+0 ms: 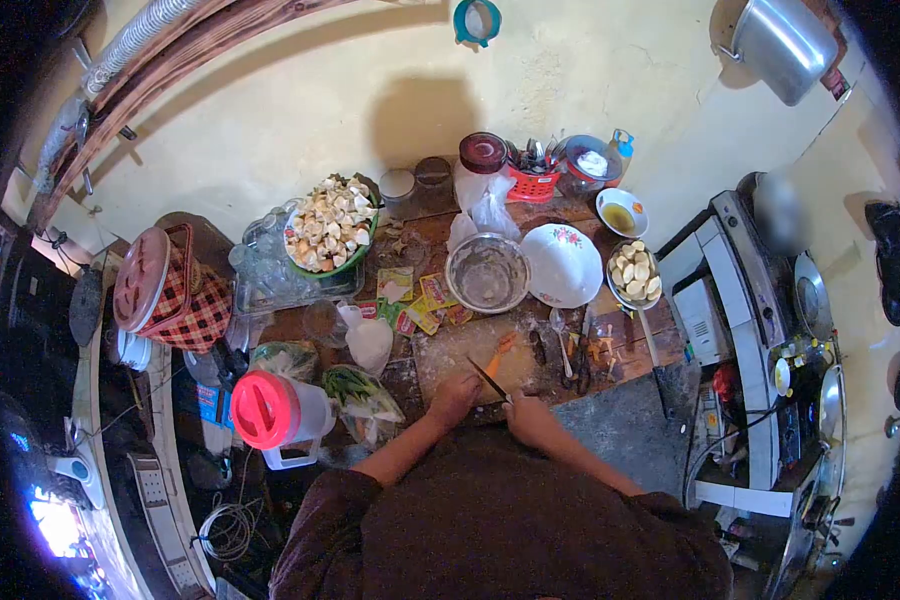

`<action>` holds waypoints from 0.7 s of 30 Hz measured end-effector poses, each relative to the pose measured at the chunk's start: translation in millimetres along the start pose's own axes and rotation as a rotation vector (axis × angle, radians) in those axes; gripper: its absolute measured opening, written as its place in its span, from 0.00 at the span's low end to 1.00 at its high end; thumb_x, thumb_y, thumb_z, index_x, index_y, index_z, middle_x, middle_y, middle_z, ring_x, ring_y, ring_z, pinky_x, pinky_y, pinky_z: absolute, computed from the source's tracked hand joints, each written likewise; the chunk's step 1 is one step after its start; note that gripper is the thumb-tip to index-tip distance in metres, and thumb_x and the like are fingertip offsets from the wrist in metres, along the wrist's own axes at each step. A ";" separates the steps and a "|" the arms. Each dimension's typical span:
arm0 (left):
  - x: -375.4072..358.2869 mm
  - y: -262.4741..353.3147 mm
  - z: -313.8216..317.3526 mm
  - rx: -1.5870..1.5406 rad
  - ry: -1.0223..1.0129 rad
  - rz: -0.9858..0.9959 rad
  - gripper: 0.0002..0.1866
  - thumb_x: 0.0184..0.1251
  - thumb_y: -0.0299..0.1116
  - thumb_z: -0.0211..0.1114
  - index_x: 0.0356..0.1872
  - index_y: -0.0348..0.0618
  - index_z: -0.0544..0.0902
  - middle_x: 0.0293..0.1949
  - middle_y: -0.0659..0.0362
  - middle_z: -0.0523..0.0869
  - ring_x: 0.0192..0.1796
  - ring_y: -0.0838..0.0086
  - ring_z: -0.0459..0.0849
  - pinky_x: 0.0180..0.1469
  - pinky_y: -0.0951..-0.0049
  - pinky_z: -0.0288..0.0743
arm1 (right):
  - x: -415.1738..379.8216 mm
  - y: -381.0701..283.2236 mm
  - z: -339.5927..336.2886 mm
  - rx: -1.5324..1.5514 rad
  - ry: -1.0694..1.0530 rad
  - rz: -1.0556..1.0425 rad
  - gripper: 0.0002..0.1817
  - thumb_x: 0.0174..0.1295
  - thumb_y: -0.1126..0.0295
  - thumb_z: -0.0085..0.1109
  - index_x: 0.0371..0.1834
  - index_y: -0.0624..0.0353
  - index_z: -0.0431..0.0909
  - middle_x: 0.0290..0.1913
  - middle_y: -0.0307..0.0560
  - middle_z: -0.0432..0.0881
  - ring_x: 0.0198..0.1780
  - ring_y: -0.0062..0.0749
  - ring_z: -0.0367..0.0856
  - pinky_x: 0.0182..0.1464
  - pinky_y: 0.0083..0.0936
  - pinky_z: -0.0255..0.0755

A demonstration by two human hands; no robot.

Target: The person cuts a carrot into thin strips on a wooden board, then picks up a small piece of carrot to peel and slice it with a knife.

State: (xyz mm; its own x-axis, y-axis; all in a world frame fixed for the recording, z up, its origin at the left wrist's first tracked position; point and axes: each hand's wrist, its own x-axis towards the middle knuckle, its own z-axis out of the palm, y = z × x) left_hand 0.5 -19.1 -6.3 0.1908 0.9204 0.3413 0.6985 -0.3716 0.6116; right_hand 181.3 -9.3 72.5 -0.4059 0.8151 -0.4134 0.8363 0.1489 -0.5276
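My right hand grips a knife, its dark blade slanting up and left over the wooden cutting board. Close to the blade's left side, my left hand rests at the board's near edge with its fingers curled; anything in them is hidden. Orange carrot pieces lie on the board just beyond the blade. Pale, powdery smears cover part of the board. To the right of it are a spoon and black-handled scissors.
Behind the board stand a metal bowl, a white floral plate and a pan of peeled pale pieces. Seasoning packets, a bag of vegetables and a red-lidded pitcher sit leftward. A stove is at right.
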 end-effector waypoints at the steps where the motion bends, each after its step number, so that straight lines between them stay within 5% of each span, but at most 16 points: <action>1: -0.3 -1.1 0.5 0.002 -0.022 -0.006 0.05 0.55 0.29 0.58 0.29 0.38 0.75 0.29 0.50 0.79 0.34 0.54 0.78 0.36 0.60 0.73 | -1.0 -1.3 0.1 -0.008 -0.012 0.006 0.16 0.62 0.63 0.45 0.37 0.70 0.67 0.29 0.68 0.76 0.35 0.63 0.76 0.38 0.53 0.67; 21: -6.3 0.0 -0.3 -0.015 -0.045 0.007 0.07 0.55 0.27 0.56 0.35 0.38 0.77 0.35 0.49 0.80 0.36 0.54 0.79 0.37 0.61 0.74 | 8.6 -6.7 10.4 -0.086 -0.104 0.047 0.15 0.61 0.65 0.44 0.32 0.69 0.74 0.34 0.65 0.78 0.39 0.58 0.78 0.42 0.46 0.72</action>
State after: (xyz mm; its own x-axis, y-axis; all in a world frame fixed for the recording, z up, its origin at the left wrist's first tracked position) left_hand -0.9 -24.9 -8.2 0.2265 0.9221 0.3137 0.6867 -0.3796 0.6199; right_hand 168.4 -9.1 64.8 -0.3983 0.7603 -0.5132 0.8818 0.1634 -0.4423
